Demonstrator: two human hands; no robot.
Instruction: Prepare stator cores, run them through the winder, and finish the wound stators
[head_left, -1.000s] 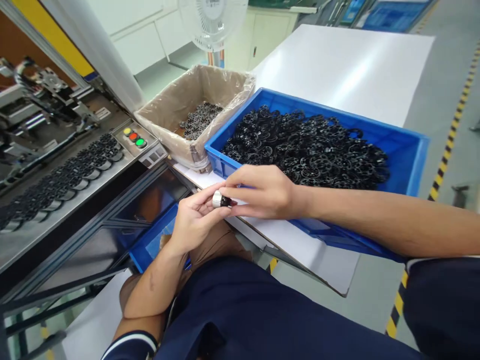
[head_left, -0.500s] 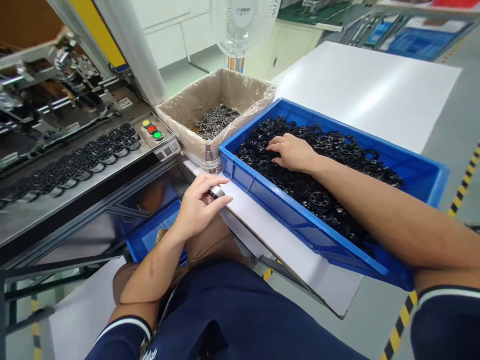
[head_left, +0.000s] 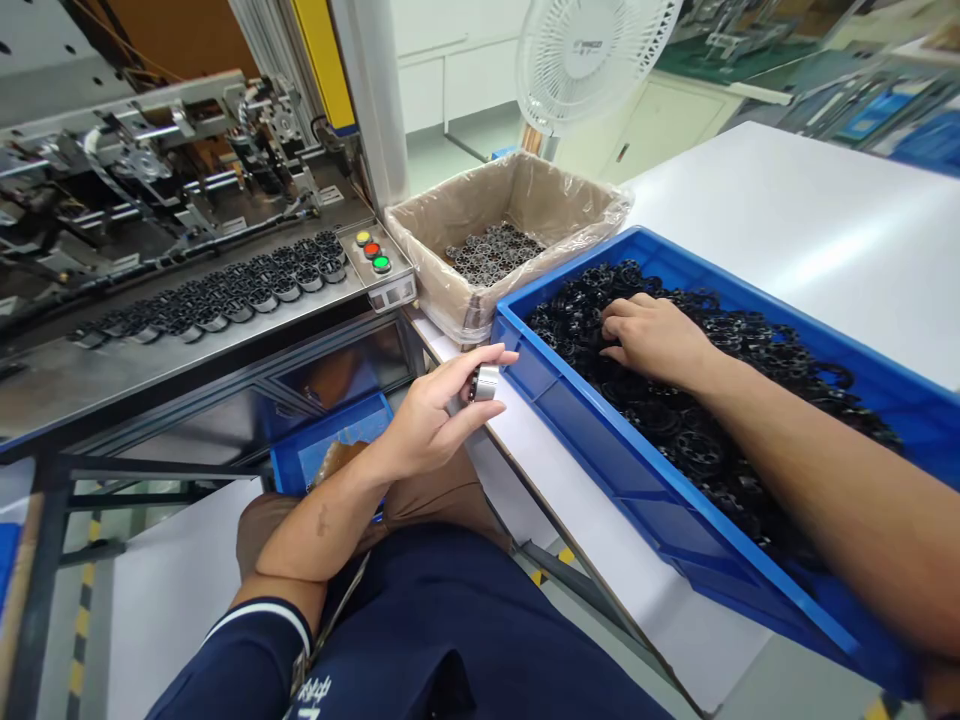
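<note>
My left hand point(head_left: 439, 415) is closed around a small silver cylindrical part point(head_left: 484, 382), held just off the near left corner of the blue bin point(head_left: 600, 440). My right hand point(head_left: 656, 335) reaches into that bin and rests on the heap of black ring-shaped plastic parts point(head_left: 697, 420), fingers curled down among them; whether it grips one is hidden. My forearms and dark blue clothing fill the lower part of the view.
A plastic-lined cardboard box point(head_left: 510, 240) with several dark parts stands behind the bin. To the left, a machine bed point(head_left: 187, 330) carries a row of black ring parts point(head_left: 225, 290) and a button panel point(head_left: 373, 252). A white fan point(head_left: 592, 50) and white tabletop point(head_left: 810, 230) lie beyond.
My right hand left the silver part and went into the blue bin, where it now lies on the black rings. My left hand keeps the silver part. The view has panned left.
</note>
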